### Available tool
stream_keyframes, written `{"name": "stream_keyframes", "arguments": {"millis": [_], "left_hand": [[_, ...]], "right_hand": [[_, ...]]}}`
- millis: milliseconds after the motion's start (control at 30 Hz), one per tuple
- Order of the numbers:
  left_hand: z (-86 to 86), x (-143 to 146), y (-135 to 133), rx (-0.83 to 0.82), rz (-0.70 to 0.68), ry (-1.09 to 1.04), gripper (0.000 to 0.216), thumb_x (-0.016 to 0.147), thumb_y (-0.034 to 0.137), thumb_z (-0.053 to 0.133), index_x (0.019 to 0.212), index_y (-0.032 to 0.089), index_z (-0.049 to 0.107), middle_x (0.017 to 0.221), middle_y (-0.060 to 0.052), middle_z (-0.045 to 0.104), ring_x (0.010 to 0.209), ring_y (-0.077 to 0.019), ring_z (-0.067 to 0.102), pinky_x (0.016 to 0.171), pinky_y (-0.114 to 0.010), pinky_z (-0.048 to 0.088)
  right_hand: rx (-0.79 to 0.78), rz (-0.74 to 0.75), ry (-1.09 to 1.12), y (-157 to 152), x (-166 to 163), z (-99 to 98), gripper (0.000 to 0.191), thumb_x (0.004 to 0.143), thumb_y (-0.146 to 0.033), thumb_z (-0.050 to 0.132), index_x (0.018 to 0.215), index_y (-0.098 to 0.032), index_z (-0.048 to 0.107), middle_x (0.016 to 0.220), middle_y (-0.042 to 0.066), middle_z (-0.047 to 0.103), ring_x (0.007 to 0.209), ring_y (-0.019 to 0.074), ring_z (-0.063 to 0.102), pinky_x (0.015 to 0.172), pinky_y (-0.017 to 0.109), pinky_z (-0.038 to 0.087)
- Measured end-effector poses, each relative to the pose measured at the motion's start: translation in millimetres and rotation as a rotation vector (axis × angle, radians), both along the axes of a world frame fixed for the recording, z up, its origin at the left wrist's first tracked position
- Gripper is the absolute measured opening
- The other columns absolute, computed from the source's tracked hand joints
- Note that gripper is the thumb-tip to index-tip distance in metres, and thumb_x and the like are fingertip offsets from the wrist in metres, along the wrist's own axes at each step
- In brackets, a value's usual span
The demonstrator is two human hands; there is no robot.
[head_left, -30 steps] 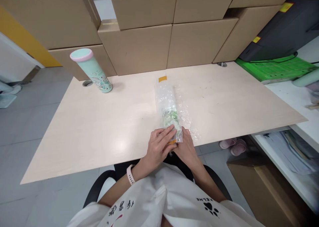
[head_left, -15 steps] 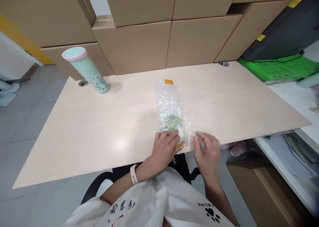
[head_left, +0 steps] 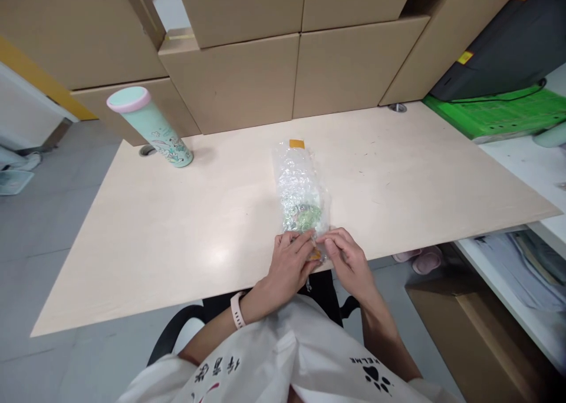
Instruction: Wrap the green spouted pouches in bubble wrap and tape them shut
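A clear bubble-wrap package (head_left: 295, 182) lies lengthwise on the desk in front of me. Something green and white shows through its near half. An orange tape strip (head_left: 296, 144) is on the far end, and more orange shows at the near end under my fingers. My left hand (head_left: 289, 255) presses down on the near end, fingers curled over it. Close beside it, my right hand (head_left: 347, 258) pinches the wrap's right edge, folded in over the package, its fingertips almost touching my left hand's. The wrap between the fingertips is partly hidden.
A mint-green tumbler (head_left: 157, 131) with a pink rim stands at the desk's left. Stacked cardboard boxes (head_left: 247, 84) line the back edge. A green crate (head_left: 495, 114) and a dark case sit at the right, and an open cardboard box (head_left: 477, 332) is on the floor.
My right hand has moved left, bringing the loose right edge of the bubble wrap in against the package. My left hand stays on the near end.
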State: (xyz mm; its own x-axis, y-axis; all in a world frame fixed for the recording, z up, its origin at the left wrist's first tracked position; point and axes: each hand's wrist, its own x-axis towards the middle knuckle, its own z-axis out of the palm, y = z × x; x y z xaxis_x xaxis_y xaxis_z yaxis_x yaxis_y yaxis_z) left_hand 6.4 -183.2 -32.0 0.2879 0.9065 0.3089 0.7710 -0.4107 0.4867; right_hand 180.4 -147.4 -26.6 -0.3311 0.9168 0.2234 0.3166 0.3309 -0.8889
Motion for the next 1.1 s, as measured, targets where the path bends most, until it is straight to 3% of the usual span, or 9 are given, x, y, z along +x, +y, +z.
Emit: {"name": "stream_keyframes", "arguments": {"millis": [167,300,400,500,600,733,933,1033,1100], "left_hand": [[-1.4,-0.4,-1.6,0.044,0.006,-0.022,0.046,0.096,0.022,0.061,0.139,0.022,0.048,0.130,-0.011,0.063,0.106,-0.0266,0.052,0.085,-0.041,0.043],[-7.3,-0.6,-1.4,0.109,-0.010,0.028,0.027,0.096,0.023,0.060,0.123,0.021,0.060,0.124,-0.011,0.065,0.103,-0.0269,0.051,0.084,-0.042,0.043],[-10.3,-3.2,-1.7,0.107,-0.017,-0.028,0.016,0.096,0.023,0.061,0.111,0.020,0.065,0.119,-0.011,0.066,0.103,-0.0259,0.052,0.086,-0.042,0.043],[-10.9,-8.5,-2.9,0.106,-0.044,-0.085,0.011,0.094,0.023,0.064,0.104,0.019,0.067,0.114,-0.010,0.067,0.102,-0.0250,0.053,0.084,-0.041,0.043],[-10.7,-14.1,-6.1,0.101,-0.105,-0.147,0.009,0.094,0.024,0.063,0.101,0.019,0.067,0.115,-0.010,0.067,0.102,-0.0242,0.054,0.085,-0.040,0.043],[-5.8,-21.7,-13.0,0.062,-0.169,-0.190,0.014,0.097,0.031,0.061,0.103,0.020,0.068,0.116,-0.011,0.066,0.103,-0.0241,0.057,0.089,-0.041,0.045],[38.7,-56.4,-13.2,0.074,-0.250,-0.315,0.046,0.099,0.050,0.051,0.137,0.023,0.055,0.143,-0.013,0.056,0.134,-0.0245,0.050,0.110,-0.044,0.042],[69.4,-80.5,-4.3,0.234,-0.188,-0.130,0.056,0.100,0.059,0.040,0.146,0.027,0.049,0.160,-0.010,0.039,0.154,-0.0298,0.023,0.124,-0.056,0.015],[85.0,-92.7,1.7,0.262,-0.148,-0.048,0.061,0.099,0.066,0.033,0.145,0.030,0.051,0.163,-0.007,0.035,0.156,-0.0317,0.016,0.124,-0.061,0.002]], "right_hand": [[-0.063,0.053,0.018,-4.3,10.0,-5.9,0.019,0.101,-0.031,0.051,0.108,-0.026,0.069,0.108,0.006,0.062,0.107,0.0201,0.060,0.093,0.035,0.048],[-0.178,-0.130,0.123,-5.4,8.3,-15.1,0.020,0.094,-0.040,0.063,0.105,-0.024,0.068,0.114,0.008,0.063,0.103,0.0210,0.063,0.087,0.036,0.053],[-0.324,-0.262,0.233,2.9,3.8,-18.1,0.049,0.087,-0.048,0.070,0.127,-0.023,0.059,0.123,0.011,0.064,0.104,0.0228,0.064,0.079,0.035,0.056],[-0.468,-0.261,0.308,15.9,-2.3,-12.5,0.075,0.081,-0.055,0.074,0.142,-0.019,0.048,0.103,0.007,0.069,0.078,0.0179,0.063,0.063,0.031,0.054],[-0.562,-0.155,0.330,24.6,-12.6,-2.3,0.067,0.080,-0.059,0.073,0.130,-0.018,0.057,0.077,-0.002,0.062,0.056,0.0112,0.049,0.051,0.026,0.044],[-0.543,-0.005,0.312,25.4,-29.4,4.4,0.040,0.084,-0.057,0.070,0.098,-0.020,0.063,0.077,-0.002,0.060,0.068,0.0136,0.054,0.059,0.024,0.044],[-0.531,0.065,0.382,16.9,-40.3,4.1,0.038,0.087,-0.053,0.070,0.108,-0.022,0.064,0.088,0.001,0.069,0.078,0.0177,0.062,0.069,0.028,0.049],[-0.536,0.216,0.410,8.4,-37.4,9.9,0.037,0.087,-0.048,0.072,0.113,-0.022,0.066,0.095,0.003,0.072,0.084,0.0192,0.066,0.074,0.030,0.052],[-0.512,0.300,0.375,2.1,-33.1,14.6,0.035,0.086,-0.046,0.072,0.112,-0.022,0.069,0.097,0.004,0.073,0.086,0.0197,0.067,0.075,0.030,0.053]]}}
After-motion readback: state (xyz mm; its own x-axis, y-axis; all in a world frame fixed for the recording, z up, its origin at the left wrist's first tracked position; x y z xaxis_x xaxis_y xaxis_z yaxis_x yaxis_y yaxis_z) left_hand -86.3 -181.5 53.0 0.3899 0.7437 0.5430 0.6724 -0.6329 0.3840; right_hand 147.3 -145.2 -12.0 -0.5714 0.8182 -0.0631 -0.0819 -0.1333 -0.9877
